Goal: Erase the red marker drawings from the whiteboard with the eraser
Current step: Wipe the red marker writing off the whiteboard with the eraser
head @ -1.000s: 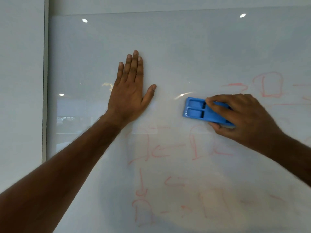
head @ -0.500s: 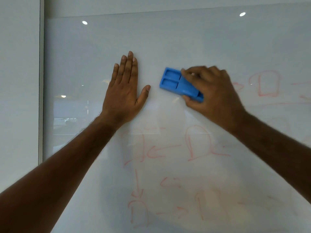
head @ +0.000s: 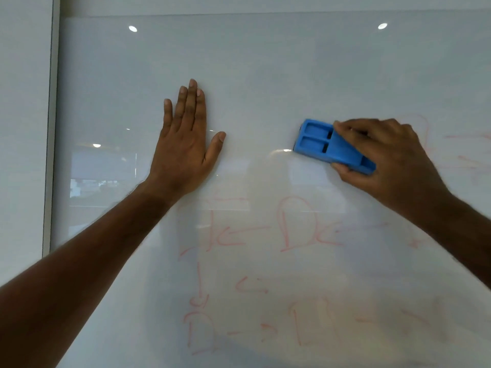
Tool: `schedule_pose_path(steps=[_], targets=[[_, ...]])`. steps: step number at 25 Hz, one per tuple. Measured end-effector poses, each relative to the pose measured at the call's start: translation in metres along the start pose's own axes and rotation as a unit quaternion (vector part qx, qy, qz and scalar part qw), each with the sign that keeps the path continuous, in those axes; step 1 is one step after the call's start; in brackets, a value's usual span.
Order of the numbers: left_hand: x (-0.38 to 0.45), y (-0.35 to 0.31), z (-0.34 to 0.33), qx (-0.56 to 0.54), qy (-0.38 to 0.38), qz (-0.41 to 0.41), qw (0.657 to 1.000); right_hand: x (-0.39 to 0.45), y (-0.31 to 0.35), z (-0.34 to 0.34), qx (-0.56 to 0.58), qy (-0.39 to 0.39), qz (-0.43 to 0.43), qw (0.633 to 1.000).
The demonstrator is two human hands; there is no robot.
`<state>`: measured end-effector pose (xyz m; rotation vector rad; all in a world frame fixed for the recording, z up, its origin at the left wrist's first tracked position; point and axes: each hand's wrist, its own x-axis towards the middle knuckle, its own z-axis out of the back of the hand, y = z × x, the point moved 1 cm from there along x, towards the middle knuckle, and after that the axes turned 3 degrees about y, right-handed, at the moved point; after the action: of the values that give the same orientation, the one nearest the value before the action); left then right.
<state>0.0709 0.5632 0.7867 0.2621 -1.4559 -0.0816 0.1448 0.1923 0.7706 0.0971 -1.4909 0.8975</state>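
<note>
The board (head: 265,62) took up nearly the whole wall in front of the person, its upper part wiped pale, while faint red drawings (head: 305,229) covered the lower half and ran off to the right. The left hand (head: 186,144) lay flat on bare board, fingers straight and close together, thumb out to the side, bracing. The right hand (head: 385,155) gripped the blue eraser (head: 332,147), fingers curled over its top edge and thumb under its lower edge, pad against the board, just right of the middle and well apart from the left hand.

The wiping was, by my reckoning, well under way but far from done: the top band looked finished, and a box shape showed dimly just past the knuckles on the right. The next stroke would want firm pressure carried right over those marks, then down into the rows below.

Half a second before, the eraser had been higher and close beside the left thumb; it had since swept down and rightward. The left hand had kept its place.
</note>
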Motion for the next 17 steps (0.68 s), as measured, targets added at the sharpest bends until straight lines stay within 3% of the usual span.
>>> schedule_pose_path(steps=[4,10,14,17], targets=[[-0.003,-0.012,-0.002,0.0,-0.001,0.033,0.999,0.032,0.007,-0.012,0.029,-0.036,-0.035,0.998],[0.018,-0.04,-0.006,0.006,0.005,-0.013,1.0,0.002,0.031,-0.02,0.047,-0.033,0.032,0.998],[0.022,-0.049,-0.009,0.002,0.009,-0.004,1.0,-0.036,0.006,-0.009,-0.006,-0.041,0.061,0.997],[0.022,-0.052,-0.008,-0.006,0.017,0.0,1.0,-0.032,-0.028,0.006,-0.011,-0.032,0.003,0.999]])
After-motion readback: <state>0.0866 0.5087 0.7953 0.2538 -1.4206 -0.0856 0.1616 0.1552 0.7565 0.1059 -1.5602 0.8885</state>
